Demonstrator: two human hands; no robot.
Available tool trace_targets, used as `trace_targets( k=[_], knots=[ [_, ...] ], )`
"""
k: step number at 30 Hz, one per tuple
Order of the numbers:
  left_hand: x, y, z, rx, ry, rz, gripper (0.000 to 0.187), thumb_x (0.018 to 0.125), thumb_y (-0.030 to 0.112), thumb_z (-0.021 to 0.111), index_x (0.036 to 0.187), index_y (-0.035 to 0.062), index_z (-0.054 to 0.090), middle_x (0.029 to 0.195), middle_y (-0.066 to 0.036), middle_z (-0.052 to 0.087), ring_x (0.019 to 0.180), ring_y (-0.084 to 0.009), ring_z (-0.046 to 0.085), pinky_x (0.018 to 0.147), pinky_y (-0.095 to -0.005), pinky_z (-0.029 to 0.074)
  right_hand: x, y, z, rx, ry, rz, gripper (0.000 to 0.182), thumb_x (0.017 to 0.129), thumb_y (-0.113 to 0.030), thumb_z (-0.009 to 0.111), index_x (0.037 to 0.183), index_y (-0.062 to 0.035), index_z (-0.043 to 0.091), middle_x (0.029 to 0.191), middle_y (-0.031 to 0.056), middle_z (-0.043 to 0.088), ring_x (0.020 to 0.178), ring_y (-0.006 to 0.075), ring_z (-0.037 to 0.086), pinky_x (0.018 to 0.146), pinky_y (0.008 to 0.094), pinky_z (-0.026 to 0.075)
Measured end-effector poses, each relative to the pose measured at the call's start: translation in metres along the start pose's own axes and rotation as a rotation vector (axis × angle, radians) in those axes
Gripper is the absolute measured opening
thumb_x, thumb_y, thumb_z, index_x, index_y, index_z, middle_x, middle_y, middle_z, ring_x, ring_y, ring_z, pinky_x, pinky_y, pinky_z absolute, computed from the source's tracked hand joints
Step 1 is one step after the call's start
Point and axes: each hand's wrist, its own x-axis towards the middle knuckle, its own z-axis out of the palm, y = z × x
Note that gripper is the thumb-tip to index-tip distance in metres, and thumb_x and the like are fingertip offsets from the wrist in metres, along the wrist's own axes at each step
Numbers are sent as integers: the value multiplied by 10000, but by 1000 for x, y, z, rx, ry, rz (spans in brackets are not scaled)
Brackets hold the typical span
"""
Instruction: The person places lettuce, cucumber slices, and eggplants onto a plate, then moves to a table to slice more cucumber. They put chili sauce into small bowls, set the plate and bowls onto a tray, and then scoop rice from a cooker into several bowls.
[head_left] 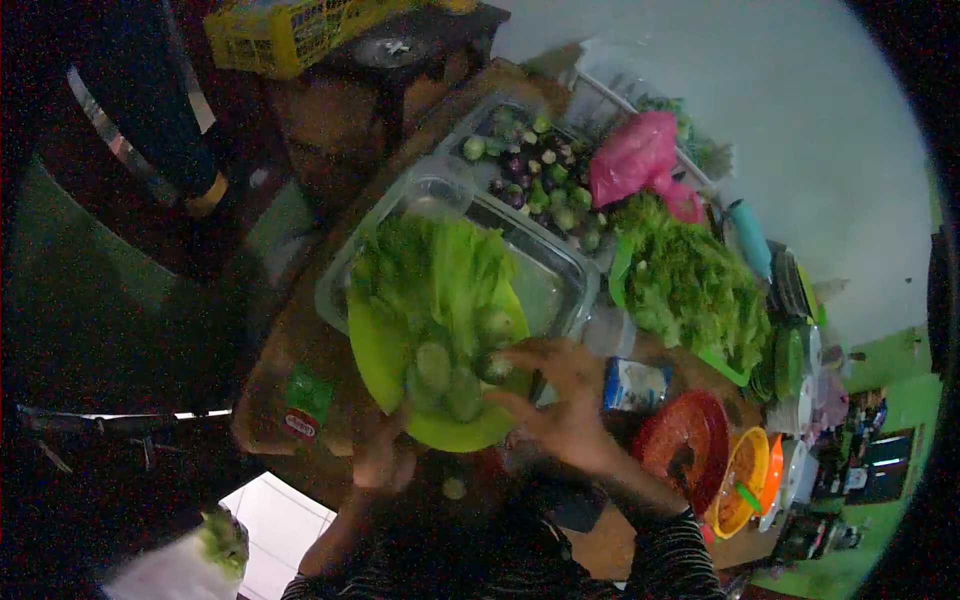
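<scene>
A lime-green plate (pixel 375 375) is tilted over the near side of a clear glass dish (pixel 335 290). Leafy lettuce (pixel 430 265) fills its far half, and pale green round vegetables (pixel 433 368), blurred, lie nearer me. At the plate's lower left rim, my left hand (pixel 382 455) grips it, fingers partly hidden underneath. My right hand (pixel 570 405) reaches in from the right, with thumb and fingers closed around a small round green eggplant (pixel 494 368) above the plate's right side.
Beyond the dish sits a tray of small green and purple eggplants (pixel 545 170), with a pink plastic bag (pixel 635 160) beside it. A green basket of lettuce (pixel 690 280), a red bowl (pixel 690 440) and a yellow bowl (pixel 742 480) line the right. A green packet (pixel 305 405) lies left.
</scene>
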Motion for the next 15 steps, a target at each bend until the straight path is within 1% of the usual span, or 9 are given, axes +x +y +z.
trace_targets(
  k=[1,2,4,5,7,8,9,13,15],
  knots=[
    [-3,-4,1,217,-24,81,376,835,93,511,1198,47,425,1105,-99,508,1007,-224,512,823,-371,449,6,7,-6,1,68,3,245,756,-108,640,994,-78,589,939,134,552,871,293,551,752,355,454],
    [2,5,1,-320,-51,-182,375,830,88,510,1194,41,430,1087,-104,516,998,-230,517,820,-375,445,14,16,-12,2,134,8,211,762,-106,637,967,-72,601,917,127,572,849,276,567,740,344,458],
    [12,19,2,-1390,108,-707,373,822,77,510,1185,29,441,1053,-113,531,981,-242,527,816,-382,436,59,49,-22,5,337,24,136,784,-98,615,909,-47,609,828,111,613,764,227,597,692,320,465],
    [9,15,2,-1192,134,-544,366,822,73,509,1180,29,446,1042,-112,536,965,-243,532,806,-376,440,88,68,-22,-6,446,105,91,801,-89,594,854,-17,612,771,56,616,697,100,531,664,238,423],
    [-3,5,8,-940,173,-338,353,821,67,508,1168,27,455,1028,-110,542,941,-240,540,788,-363,446,141,138,-22,114,353,64,119,796,-103,594,860,-4,610,782,91,628,684,137,562,642,273,443],
    [-8,2,12,-886,187,-297,346,821,64,509,1161,25,458,1025,-109,545,931,-236,543,781,-355,449,165,173,-17,-54,295,26,139,791,-106,590,880,0,605,794,121,627,705,181,582,646,301,452],
    [-13,-1,16,-980,186,-376,338,822,63,511,1154,20,462,1031,-106,545,928,-226,542,776,-344,451,186,203,-12,-220,238,-10,162,785,-109,586,900,4,600,807,151,626,726,226,603,651,329,461],
    [-20,-14,28,-1339,181,-689,306,826,57,519,1123,2,474,1052,-94,545,915,-186,541,759,-302,457,250,270,3,-294,50,14,213,739,-60,552,944,-15,591,840,199,607,801,330,598,701,377,471],
    [-20,2,18,-1300,159,-646,306,818,64,537,1111,-6,478,1047,-90,551,926,-177,537,771,-299,451,270,277,14,-317,-27,28,243,718,-51,533,953,-38,593,862,201,604,819,352,590,717,394,472]
  ],
)
